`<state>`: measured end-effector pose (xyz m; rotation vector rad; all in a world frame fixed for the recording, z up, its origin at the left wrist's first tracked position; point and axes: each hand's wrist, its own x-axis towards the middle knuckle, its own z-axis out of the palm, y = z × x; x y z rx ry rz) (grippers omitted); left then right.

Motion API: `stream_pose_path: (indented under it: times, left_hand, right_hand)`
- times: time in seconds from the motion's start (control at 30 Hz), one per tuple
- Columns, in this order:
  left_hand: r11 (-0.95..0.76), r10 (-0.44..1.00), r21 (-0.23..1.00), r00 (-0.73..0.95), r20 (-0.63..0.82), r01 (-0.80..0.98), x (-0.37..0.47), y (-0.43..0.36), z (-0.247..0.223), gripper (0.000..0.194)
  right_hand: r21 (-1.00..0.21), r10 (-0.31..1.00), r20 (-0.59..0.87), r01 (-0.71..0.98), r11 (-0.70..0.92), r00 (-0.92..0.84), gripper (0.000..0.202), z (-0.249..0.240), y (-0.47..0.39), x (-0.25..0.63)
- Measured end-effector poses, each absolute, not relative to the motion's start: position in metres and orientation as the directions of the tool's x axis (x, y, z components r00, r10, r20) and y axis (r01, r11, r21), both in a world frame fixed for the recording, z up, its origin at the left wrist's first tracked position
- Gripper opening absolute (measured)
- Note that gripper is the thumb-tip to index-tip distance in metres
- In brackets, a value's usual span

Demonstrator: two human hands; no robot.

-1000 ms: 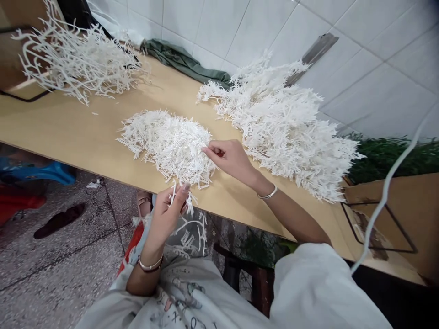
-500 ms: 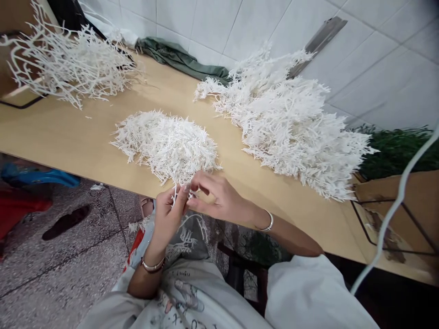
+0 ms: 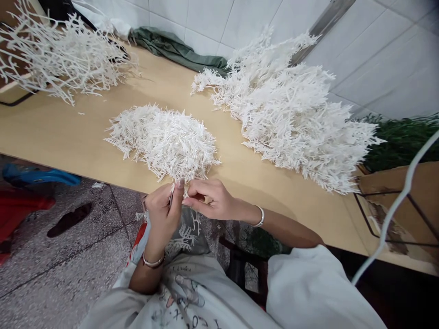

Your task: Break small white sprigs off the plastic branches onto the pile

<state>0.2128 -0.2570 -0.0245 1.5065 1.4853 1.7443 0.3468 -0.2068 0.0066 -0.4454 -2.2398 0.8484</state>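
At the table's front edge my left hand (image 3: 163,208) is closed, thumb pressed on a thin white branched plastic sprig (image 3: 185,192). Facing it, my right hand (image 3: 216,201) has thumb and forefinger pinched at the same sprig, which the fingers mostly hide. Just beyond both hands lies a heap of small white sprigs (image 3: 168,144) on the table (image 3: 92,137). More white sprigs (image 3: 185,237) rest on my lap below the hands.
A larger pile of white branched stems (image 3: 291,114) leans against the tiled wall at right. Barer white stems (image 3: 75,59) lie at far left. Green cloth (image 3: 174,48) runs along the wall. A white cable (image 3: 408,183) hangs in front of a cardboard box (image 3: 404,187) with green foliage (image 3: 408,135).
My left hand has shifted slightly left and its thumb now points more upright. My right hand has moved a little left with it. The view has tilted slightly.
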Motion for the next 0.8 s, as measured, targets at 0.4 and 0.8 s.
stream_pose_path:
  times: [0.4, 0.8]
  left_hand:
    - [-0.294, 0.886, 0.949, -0.34, 0.315, 0.114, 0.216, -0.258, -0.028, 0.042]
    - [-0.219, 0.935, 0.975, -0.295, 0.197, -0.043, 0.213, -0.259, -0.026, 0.048]
  right_hand:
    - [-0.873, 0.69, 0.319, 0.083, 0.481, -0.649, 0.029, 0.004, -0.209, 0.345]
    - [-0.991, 0.663, 0.015, -0.098, -0.088, -0.748, 0.043, 0.016, -0.214, 0.343]
